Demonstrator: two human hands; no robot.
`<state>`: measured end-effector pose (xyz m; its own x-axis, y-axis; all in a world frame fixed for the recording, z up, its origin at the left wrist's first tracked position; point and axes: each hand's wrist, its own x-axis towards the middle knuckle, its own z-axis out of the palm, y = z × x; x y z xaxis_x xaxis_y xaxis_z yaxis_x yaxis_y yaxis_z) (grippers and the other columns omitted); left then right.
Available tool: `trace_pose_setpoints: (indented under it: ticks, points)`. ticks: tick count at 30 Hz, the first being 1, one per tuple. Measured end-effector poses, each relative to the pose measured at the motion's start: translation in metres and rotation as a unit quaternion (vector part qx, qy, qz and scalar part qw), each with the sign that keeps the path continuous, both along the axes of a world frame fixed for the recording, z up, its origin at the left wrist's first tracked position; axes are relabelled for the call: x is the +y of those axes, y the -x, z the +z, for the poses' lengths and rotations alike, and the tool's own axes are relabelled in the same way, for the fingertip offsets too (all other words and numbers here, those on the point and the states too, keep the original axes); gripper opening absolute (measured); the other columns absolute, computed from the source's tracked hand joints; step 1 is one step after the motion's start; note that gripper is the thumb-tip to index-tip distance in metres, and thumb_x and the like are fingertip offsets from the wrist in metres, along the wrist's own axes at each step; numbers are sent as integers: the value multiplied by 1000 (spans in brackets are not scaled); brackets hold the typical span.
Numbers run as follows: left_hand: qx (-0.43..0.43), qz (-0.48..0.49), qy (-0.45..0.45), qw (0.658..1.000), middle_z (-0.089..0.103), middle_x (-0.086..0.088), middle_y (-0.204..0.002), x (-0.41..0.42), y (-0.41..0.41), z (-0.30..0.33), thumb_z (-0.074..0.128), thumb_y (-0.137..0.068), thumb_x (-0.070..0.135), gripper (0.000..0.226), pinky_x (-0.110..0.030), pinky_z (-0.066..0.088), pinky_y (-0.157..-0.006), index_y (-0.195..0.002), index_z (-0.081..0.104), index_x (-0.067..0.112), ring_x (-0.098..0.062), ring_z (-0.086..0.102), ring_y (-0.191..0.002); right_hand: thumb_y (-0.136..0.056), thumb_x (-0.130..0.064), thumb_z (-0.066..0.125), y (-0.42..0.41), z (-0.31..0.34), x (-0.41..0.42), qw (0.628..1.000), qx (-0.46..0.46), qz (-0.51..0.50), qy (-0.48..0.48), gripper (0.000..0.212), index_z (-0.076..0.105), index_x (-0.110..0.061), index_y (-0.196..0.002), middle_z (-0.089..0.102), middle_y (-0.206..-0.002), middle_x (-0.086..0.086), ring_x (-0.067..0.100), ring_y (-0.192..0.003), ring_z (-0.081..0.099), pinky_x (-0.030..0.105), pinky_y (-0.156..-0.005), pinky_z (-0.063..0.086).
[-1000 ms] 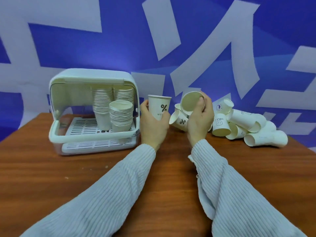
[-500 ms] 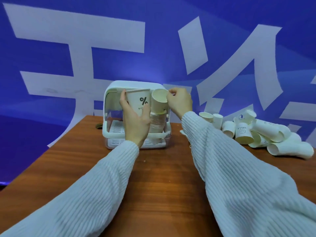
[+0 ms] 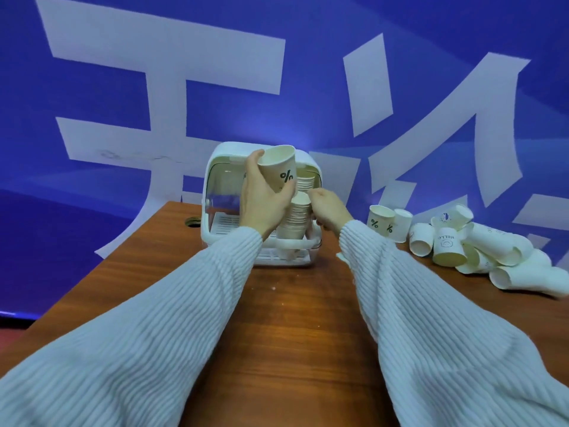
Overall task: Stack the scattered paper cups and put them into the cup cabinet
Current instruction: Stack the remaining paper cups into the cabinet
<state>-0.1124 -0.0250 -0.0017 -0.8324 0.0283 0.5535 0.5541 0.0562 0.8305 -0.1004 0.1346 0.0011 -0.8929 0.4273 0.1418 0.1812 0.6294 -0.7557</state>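
Cup cabinet (image 3: 215,167) stands open at the far centre of the worktop (image 3: 292,318), with stacked cups inside. Left hand (image 3: 261,198) grips one paper cup (image 3: 278,167), marked "%", tilted in front of the cabinet opening. Right hand (image 3: 329,208) sits just right of the front cup stack (image 3: 297,220), fingers curled against it; whether they clasp it cannot be told. Scattered cups (image 3: 462,241) lie on the right of the worktop.

Single head view looks forward and down along both forearms
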Motion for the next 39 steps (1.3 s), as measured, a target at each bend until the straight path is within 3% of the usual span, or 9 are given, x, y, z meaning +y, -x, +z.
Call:
trace_pose_setpoints:
  ticks: [9, 16, 19, 24, 27, 30, 32, 36, 39]
  points:
    - [65, 45, 218, 973, 55, -9, -140, 28, 15, 11, 71, -78, 28, 85, -44, 44, -105, -153, 30, 23, -31, 51, -127, -105, -48, 39, -30, -21, 31, 991, 108, -20, 79, 41, 65, -16, -104, 65, -75, 0, 17, -72, 60, 40, -74, 49]
    - [29, 50, 279, 959, 55, -9, -139, 37, 10, -4, 73, -83, 47, 73, -46, 45, -105, -144, 43, 20, -30, 53, -127, -107, -47, 42, -54, -31, 64, 987, 120, -28, 106, 35, 62, -19, -116, 65, -80, 2, 12, -66, 57, 27, -60, 44]
    - [25, 83, 366, 927, 38, -6, -158, 35, 5, -21, 49, -92, 70, 76, -55, 34, -113, -148, 48, 20, -32, 35, -143, -108, -47, 41, -68, -34, 68, 984, 134, -24, 114, 33, 61, -23, -117, 64, -78, 1, 11, -66, 57, 29, -65, 47]
    - [70, 109, 480, 868, 8, 0, -172, 32, 5, -28, 33, -90, 82, 94, -56, 13, -122, -161, 23, 21, -27, 6, -156, -107, -43, 44, -101, -46, 75, 983, 150, -35, 101, 30, 64, -22, -113, 62, -77, -1, 10, -69, 57, 29, -66, 49]
    - [160, 151, 421, 880, 22, -8, -168, 42, 1, -27, 41, -92, 73, 82, -54, 11, -121, -155, 36, 21, -31, 8, -155, -104, -46, 45, -121, -44, 96, 984, 169, -63, 12, 27, 65, -28, -104, 67, -84, -7, 10, -80, 63, 30, -74, 51]
    - [311, 123, 288, 897, 50, -9, -146, 73, -22, -27, 57, -89, 52, 59, -49, 31, -114, -135, 57, 16, -32, 37, -141, -100, -45, 51, -142, -35, 125, 992, 84, -58, -73, 22, 67, -35, -110, 70, -102, -13, 7, -96, 64, 27, -78, 48]
    - [335, 58, 271, 900, 55, -8, -138, 105, -37, -33, 60, -88, 46, 53, -48, 38, -107, -131, 61, 14, -32, 47, -131, -88, -55, 60, -159, -38, 146, 994, -38, -20, -105, 38, 63, -44, -124, 64, -131, -11, 11, -121, 59, 32, -102, 47]
    - [221, -38, 295, 929, 52, -6, -139, 163, -52, -54, 58, -89, 44, 55, -50, 44, -104, -137, 55, 18, -29, 50, -128, -82, -47, 80, -192, -53, 161, 940, -260, 102, -194, 99, 22, -42, -161, 12, -172, 3, 28, -160, 4, 48, -127, 10]
    - [117, -72, 307, 942, 48, -6, -144, 192, -53, -70, 60, -94, 40, 55, -44, 42, -110, -143, 49, 19, -24, 47, -133, -83, -34, 81, -195, -68, 168, 954, -207, 78, -202, 96, 24, -43, -160, 11, -172, 2, 26, -159, 6, 48, -127, 15]
